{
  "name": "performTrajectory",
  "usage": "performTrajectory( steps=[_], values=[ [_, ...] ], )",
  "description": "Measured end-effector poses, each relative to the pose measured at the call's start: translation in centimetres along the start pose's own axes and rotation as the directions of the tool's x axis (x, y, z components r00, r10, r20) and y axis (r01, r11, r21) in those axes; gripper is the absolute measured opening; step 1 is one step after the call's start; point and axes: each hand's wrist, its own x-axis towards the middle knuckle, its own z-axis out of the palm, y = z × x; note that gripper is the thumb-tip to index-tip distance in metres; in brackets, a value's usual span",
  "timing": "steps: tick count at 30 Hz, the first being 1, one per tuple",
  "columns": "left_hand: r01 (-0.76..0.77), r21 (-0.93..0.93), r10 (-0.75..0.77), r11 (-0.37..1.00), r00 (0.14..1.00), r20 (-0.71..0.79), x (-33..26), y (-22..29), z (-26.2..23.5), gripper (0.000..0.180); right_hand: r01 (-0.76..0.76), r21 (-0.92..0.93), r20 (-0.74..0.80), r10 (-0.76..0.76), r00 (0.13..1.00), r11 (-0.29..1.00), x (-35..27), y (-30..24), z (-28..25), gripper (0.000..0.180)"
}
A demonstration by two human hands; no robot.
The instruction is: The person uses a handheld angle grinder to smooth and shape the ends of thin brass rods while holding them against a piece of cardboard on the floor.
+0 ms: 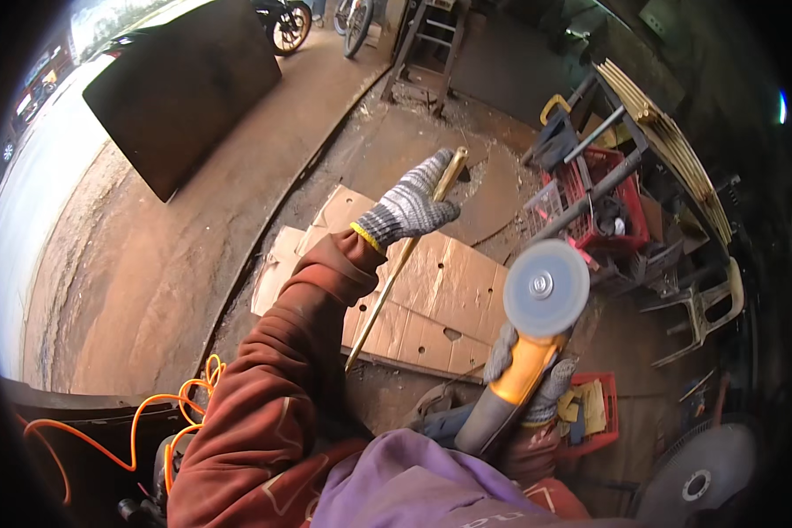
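Observation:
My left hand [407, 202], in a grey-and-white knitted glove with a yellow cuff edge, is closed around a long gold-coloured metal rod [385, 297]. The rod slants from its upper end beyond my fingers down toward my lap, over flattened cardboard [458, 290]. A yellow and grey angle grinder [521, 371] is in my right hand [550, 390], which wears a grey glove and wraps the tool's body. The grinder's pale round disc [546, 289] points up and away from me, apart from the rod. Whether the disc spins, I cannot tell.
On the right, a metal rack holds a bundle of gold-coloured rods [660, 119] above a red crate [629, 216]. Nearby lies a plastic chair [708, 308]. A second red crate [607, 431] is near my right arm. An orange hose [135, 427] coils at left; a dark panel [185, 97] stands beyond.

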Motion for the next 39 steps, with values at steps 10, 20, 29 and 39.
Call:
performTrajectory(
  steps=[10, 20, 29, 39],
  values=[
    [0.097, 0.185, -0.070, 0.978, 0.986, -0.149, -0.5, 2.4, -4.3, 0.047, -0.144, -0.180, -0.247, 0.097, 0.964, 0.973, -2.0, 5.0, 3.4, 0.093],
    [0.053, 0.489, -0.017, 0.871, 0.997, -0.077, -0.1, 6.0, -4.1, 0.083, -0.066, -0.044, -0.265, 0.052, 0.963, 0.997, -0.5, 2.0, 5.0, 0.084],
    [0.015, 0.651, 0.097, 0.759, 0.986, -0.135, 0.7, 4.6, -4.0, 0.089, 0.099, -0.738, -0.358, -0.511, 0.781, 0.668, 6.6, -0.3, 1.9, 0.079],
    [-0.002, 0.621, 0.137, 0.784, 0.976, -0.170, 0.3, 3.3, -4.6, 0.070, 0.124, -0.971, 0.004, -0.505, 0.863, 0.204, 13.7, -0.2, 1.1, 0.076]
  ],
)
